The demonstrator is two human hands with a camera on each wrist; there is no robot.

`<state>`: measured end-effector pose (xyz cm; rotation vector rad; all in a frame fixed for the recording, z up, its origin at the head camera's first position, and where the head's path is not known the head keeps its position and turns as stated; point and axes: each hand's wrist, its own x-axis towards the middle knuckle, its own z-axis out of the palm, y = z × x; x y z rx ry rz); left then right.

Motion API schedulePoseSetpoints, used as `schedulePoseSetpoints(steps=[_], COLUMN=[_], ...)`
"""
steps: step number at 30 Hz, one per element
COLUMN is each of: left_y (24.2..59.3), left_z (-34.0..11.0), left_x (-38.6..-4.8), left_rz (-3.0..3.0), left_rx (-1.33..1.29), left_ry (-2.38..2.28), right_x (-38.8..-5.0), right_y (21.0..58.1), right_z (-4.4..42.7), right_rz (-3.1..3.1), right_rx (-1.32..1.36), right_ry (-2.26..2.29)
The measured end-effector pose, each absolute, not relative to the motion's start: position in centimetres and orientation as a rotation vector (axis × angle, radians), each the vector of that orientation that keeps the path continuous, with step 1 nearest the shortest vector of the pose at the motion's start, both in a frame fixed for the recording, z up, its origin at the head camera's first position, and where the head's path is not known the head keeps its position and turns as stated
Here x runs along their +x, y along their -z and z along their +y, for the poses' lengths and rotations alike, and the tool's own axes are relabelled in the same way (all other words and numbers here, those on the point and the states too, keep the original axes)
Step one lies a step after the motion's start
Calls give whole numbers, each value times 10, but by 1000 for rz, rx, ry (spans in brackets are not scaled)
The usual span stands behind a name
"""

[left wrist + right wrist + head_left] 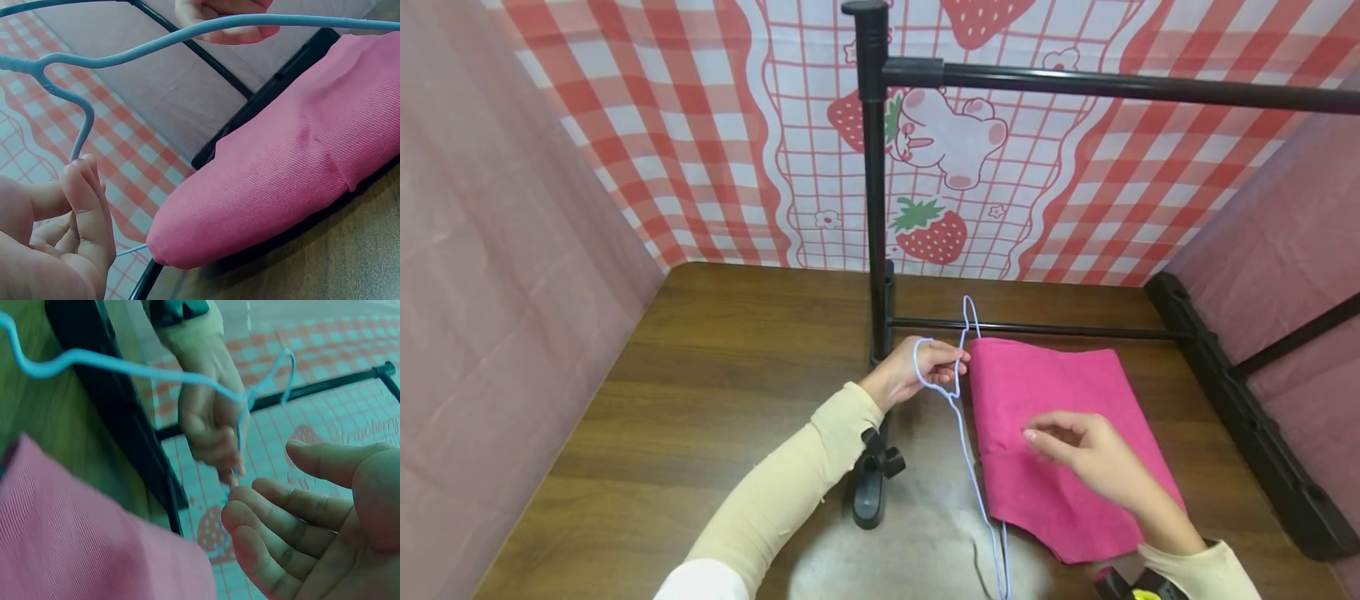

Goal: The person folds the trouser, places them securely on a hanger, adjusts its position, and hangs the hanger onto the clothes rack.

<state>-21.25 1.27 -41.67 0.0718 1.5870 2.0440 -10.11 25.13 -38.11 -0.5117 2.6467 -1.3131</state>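
A light blue wire hanger point(957, 397) is held up by my left hand point(917, 369), whose thumb and fingertips pinch the wire near the hook. Over the hanger's lower bar hangs a folded pink cloth point(1052, 379); bits of the bar show past both its ends. In the left wrist view the cloth point(275, 181) has a rounded fold at its near end. My right hand point(1097, 458) hovers above the cloth with loosely bent fingers and nothing in them. The right wrist view shows that palm point(312, 531) apart from the hanger wire.
A black rack stands on the wooden table point(722, 392), its upright post point(875, 208) beside my left hand and its top rail point(1112, 83) above. The rack's right foot point(1247, 417) lies beyond the cloth. A strawberry-print curtain point(700, 142) closes the back.
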Motion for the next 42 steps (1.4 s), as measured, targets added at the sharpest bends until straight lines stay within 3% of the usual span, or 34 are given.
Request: schedulePoseSetpoints(steps=[16, 26, 42], left_y=[417, 416, 401], left_z=[17, 20, 24], left_x=[-211, -212, -209], left_rz=[1542, 1495, 1368], left_rx=[57, 19, -45], left_ry=[-2086, -2112, -2175], right_x=[-83, -80, -76], right_y=[401, 412, 416], right_z=[216, 205, 190], right_rz=[2415, 2393, 2376], right_rx=[-752, -662, -986], right_ry=[1396, 1480, 1704])
